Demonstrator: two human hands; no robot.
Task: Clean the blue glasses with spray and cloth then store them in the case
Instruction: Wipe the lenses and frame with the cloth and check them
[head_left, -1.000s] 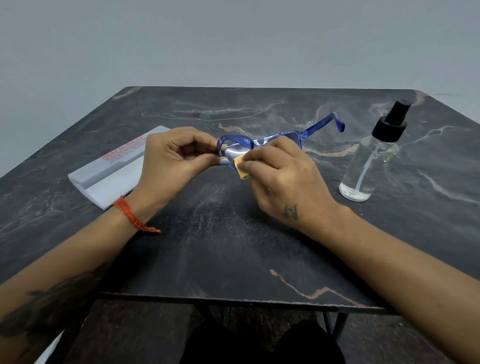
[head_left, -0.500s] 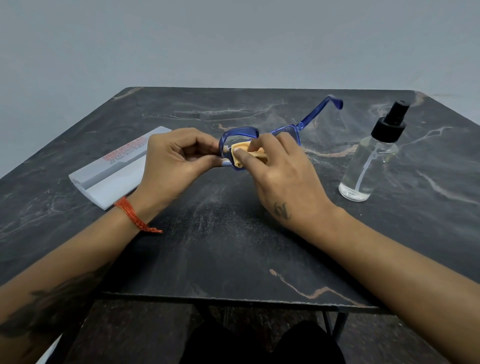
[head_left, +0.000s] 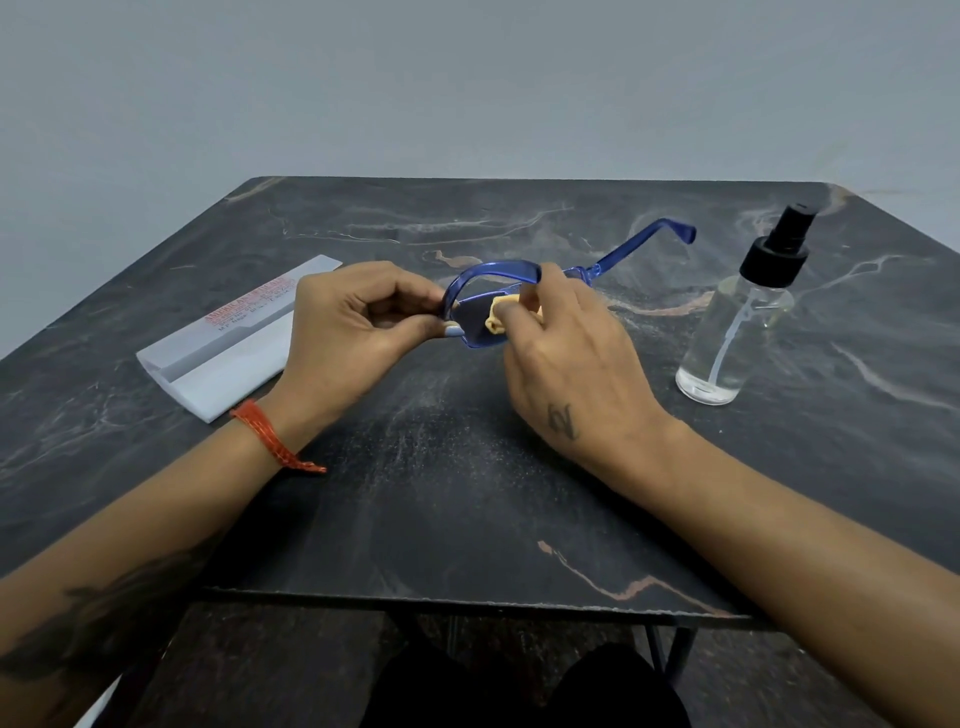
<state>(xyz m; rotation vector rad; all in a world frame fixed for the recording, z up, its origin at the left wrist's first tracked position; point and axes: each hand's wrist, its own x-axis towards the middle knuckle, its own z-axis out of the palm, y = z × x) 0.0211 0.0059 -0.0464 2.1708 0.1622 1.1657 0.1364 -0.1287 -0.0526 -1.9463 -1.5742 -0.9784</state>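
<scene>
The blue glasses (head_left: 498, 306) are held up over the middle of the dark marbled table (head_left: 467, 493), clear of its top, between the person's two hands. The left hand (head_left: 353, 332) has its fingers curled in tight, pinching the frame's left end between thumb and fingertips, so its grip is narrow and closed on the glasses. The right hand (head_left: 566, 364), just at 3 o'clock of the left one, has its fingers curled round a small yellow cloth (head_left: 496, 322) and presses it against the lens nearest the left hand; its grip is closed on the cloth, and its fingers also lie over the frame's top edge, hiding the other lens. One blue arm of the glasses juts out from behind the right hand toward 2 o'clock, ending in a bent tip above the table. The white case (head_left: 228, 338) lies flat on the table at 9 o'clock of the hands, near the left hand but apart from it, with red print on its upper flap; I cannot tell whether it is open. The clear spray bottle (head_left: 737, 332) with a black pump top stands upright at 3 o'clock of the hands, near the table's right side, well apart from the glasses, with a little liquid at its bottom. An orange thread band (head_left: 265, 436) circles the left wrist.
</scene>
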